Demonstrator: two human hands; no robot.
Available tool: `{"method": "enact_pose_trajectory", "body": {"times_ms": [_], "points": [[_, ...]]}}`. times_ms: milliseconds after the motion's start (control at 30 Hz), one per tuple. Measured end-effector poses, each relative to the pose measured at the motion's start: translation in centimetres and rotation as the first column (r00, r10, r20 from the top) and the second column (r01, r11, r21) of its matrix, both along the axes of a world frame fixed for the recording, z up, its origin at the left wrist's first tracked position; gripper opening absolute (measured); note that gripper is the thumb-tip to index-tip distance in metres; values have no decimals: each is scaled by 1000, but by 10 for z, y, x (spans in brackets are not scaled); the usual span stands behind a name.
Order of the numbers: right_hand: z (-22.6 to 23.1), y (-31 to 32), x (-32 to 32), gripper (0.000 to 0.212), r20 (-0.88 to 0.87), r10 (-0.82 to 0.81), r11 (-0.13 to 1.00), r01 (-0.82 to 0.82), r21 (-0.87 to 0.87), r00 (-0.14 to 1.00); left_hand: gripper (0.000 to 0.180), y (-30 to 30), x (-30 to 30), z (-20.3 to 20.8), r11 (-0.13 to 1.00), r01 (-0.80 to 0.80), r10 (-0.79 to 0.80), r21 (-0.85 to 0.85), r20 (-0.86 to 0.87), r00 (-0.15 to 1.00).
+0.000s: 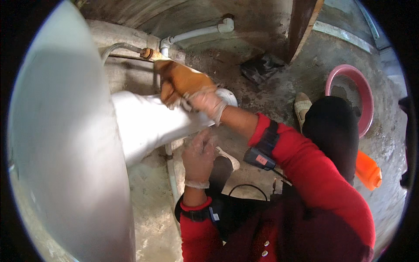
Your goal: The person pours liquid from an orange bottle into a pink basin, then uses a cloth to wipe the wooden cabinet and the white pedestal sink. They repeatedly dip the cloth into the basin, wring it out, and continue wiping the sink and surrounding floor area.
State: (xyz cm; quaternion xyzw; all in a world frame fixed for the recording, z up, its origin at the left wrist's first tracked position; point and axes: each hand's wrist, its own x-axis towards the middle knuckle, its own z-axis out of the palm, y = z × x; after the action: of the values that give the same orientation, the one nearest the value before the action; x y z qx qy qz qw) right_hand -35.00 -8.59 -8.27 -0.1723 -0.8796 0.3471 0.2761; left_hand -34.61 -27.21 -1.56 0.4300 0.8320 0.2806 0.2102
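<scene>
My right hand [205,102], in a thin clear glove, is closed on an orange-brown cloth [185,78]. The cloth lies against the upper side of a white pedestal [152,124], blurred by motion. This pedestal extends from a large white ceramic basin [70,131] that fills the left of the view. My left hand [198,159], also in a clear glove, hangs just below the pedestal with its fingers loosely apart and nothing visible in them. Whether its fingertips touch the pedestal, I cannot tell.
White pipe [194,34] and a metal hose [118,47] run along the wall behind the pedestal. A crumpled black thing [262,67] lies on the concrete floor near a brown wooden board [301,28]. To my right are a pink tub [367,102] and an orange bottle [367,170].
</scene>
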Motion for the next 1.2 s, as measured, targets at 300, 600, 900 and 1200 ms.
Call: {"method": "enact_pose_trajectory", "body": {"times_ms": [300,600,900,1200], "points": [[-86,-21,-34,42,-34,-61,890,39,-454,998,25,3,5,11,988,15,-3,-151,80,997],[-204,-24,-12,40,510,43,890,199,-411,859,22,7,8,18,993,2,16,-122,142,990],[-8,-25,-39,47,-281,-213,897,73,-437,936,21,12,12,7,977,58,-27,-204,154,988],[-55,-2,-44,51,-363,38,689,-288,-665,931,20,22,1,-6,965,137,-133,-224,32,991]]}}
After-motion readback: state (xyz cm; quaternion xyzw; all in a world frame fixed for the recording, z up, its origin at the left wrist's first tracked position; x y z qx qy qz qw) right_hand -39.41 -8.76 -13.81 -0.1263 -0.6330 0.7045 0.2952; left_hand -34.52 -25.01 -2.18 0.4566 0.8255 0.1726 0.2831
